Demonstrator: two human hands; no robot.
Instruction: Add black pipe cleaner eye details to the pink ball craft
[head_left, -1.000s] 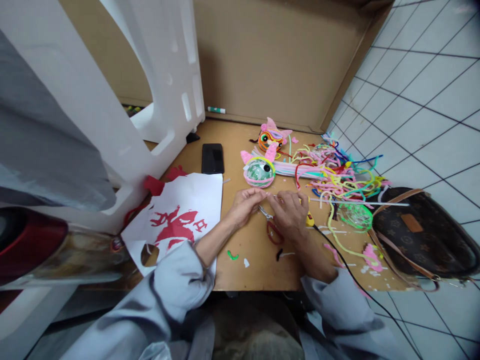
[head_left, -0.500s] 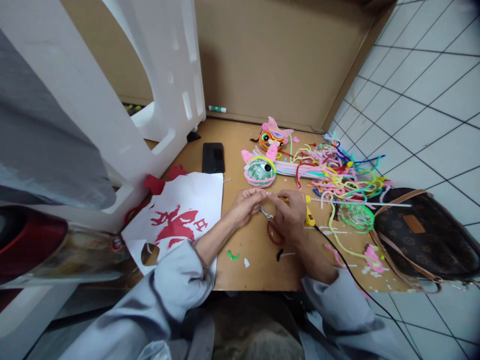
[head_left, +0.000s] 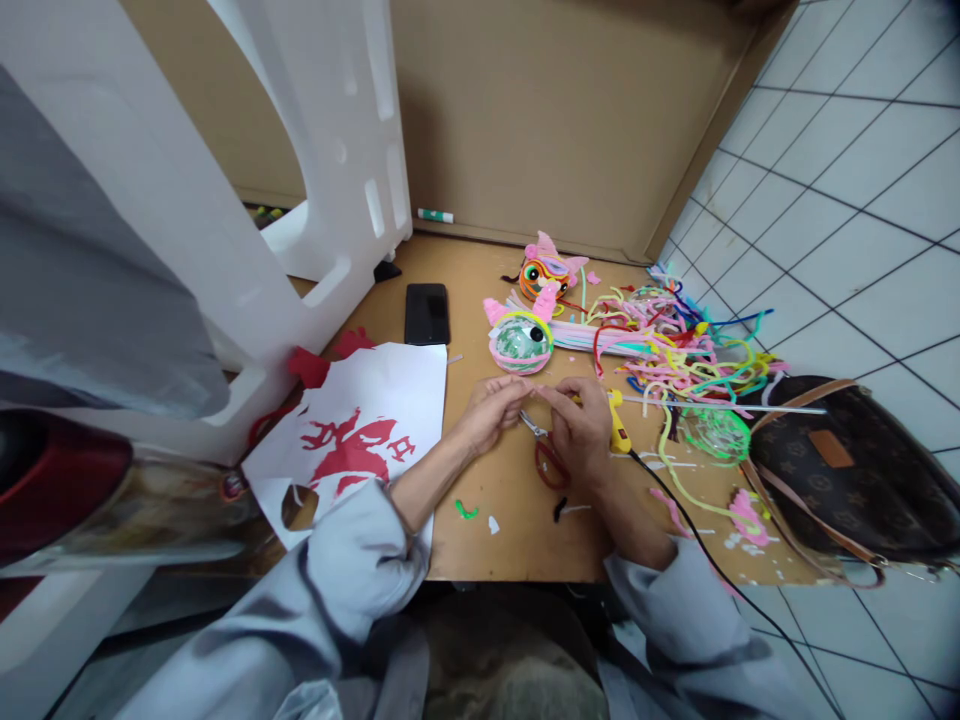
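Note:
My left hand (head_left: 495,408) and my right hand (head_left: 579,425) meet fingertip to fingertip over the table. Both are pinched closed on something too small to make out. Just beyond them sits a green-and-clear ball (head_left: 521,345) with pink ears, a yellow band and a black eye. Behind it is an orange and pink decorated head (head_left: 546,278). Scissors with red handles (head_left: 551,465) lie beneath my right hand, partly covered by it. A yellow glue gun (head_left: 619,425) with a black cord lies just right of that hand.
Bundled pipe cleaners (head_left: 675,350), a green-wrapped ball (head_left: 716,434) and a brown handbag (head_left: 862,470) are at the right. White paper with red shapes (head_left: 416,400) and a black phone (head_left: 427,314) are at the left. A marker (head_left: 435,216) lies at the back, near a cardboard panel.
My right hand's fingers have shifted slightly and its index finger looks more bent. The left hand stays almost in place.

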